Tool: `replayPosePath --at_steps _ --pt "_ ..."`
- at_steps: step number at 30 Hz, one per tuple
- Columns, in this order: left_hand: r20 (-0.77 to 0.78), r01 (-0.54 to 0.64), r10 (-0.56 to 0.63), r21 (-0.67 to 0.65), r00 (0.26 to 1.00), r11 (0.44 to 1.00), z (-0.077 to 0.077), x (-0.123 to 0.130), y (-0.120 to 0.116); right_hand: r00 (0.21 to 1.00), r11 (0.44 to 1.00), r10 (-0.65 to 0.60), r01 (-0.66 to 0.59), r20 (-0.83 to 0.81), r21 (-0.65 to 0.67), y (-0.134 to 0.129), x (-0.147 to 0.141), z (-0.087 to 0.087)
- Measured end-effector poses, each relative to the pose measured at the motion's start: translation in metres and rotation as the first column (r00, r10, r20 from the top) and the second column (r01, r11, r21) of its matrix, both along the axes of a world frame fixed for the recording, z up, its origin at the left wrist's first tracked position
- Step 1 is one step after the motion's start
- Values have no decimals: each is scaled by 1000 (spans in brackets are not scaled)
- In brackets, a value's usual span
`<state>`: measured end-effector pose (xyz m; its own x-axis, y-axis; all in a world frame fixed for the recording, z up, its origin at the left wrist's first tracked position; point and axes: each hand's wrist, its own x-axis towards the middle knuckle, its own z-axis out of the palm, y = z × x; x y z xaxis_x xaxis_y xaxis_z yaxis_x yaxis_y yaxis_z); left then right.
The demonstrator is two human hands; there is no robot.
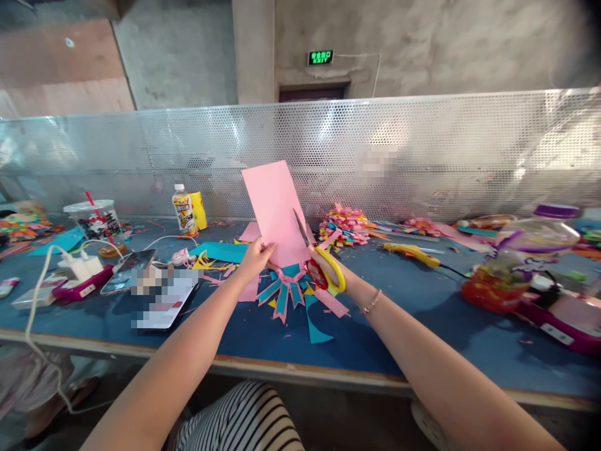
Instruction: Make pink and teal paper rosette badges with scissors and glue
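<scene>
Above the blue surface [370, 351], the pink paper sheet [272, 203] is pinched only near its lower left edge by the left grip [257, 258], so a crooked cut could be caused by its unsupported top swaying against the scissors [341, 283] clasped in the right grip [328, 259].

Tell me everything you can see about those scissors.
The scissors have dark, metallic-looking blades and handle loops coloured yellow and red, probably plastic. The right hand holds them by the handles above the table. They slant, tips up and to the left, against the view of a pink sheet. I can't tell how far the blades are open, or whether they touch it.
</scene>
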<state>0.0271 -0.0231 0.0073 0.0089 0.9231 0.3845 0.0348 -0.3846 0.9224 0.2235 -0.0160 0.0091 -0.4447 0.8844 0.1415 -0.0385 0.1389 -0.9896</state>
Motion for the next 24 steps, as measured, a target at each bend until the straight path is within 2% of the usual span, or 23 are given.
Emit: replayPosePath --at_steps 7,13,16,20,24 --pt "-33 16 -17 -38 999 999 0 4 -4 1000 995 25 -25 -2 -96 0 1 0" --pt "-44 23 -24 -16 999 1000 -2 1 0 1000 1000 -18 18 -14 23 1 -3 -1" --pt "-36 12 -13 -23 999 1000 -2 1 1 999 999 -26 28 -28 42 0 -4 0" --pt "-25 -4 2 -50 1000 999 0 4 -2 994 997 -72 69 -84 -35 -1 -5 2" --pt "-89 23 -29 -70 996 997 2 9 -7 987 995 -3 -13 -162 -99 -1 -2 4"
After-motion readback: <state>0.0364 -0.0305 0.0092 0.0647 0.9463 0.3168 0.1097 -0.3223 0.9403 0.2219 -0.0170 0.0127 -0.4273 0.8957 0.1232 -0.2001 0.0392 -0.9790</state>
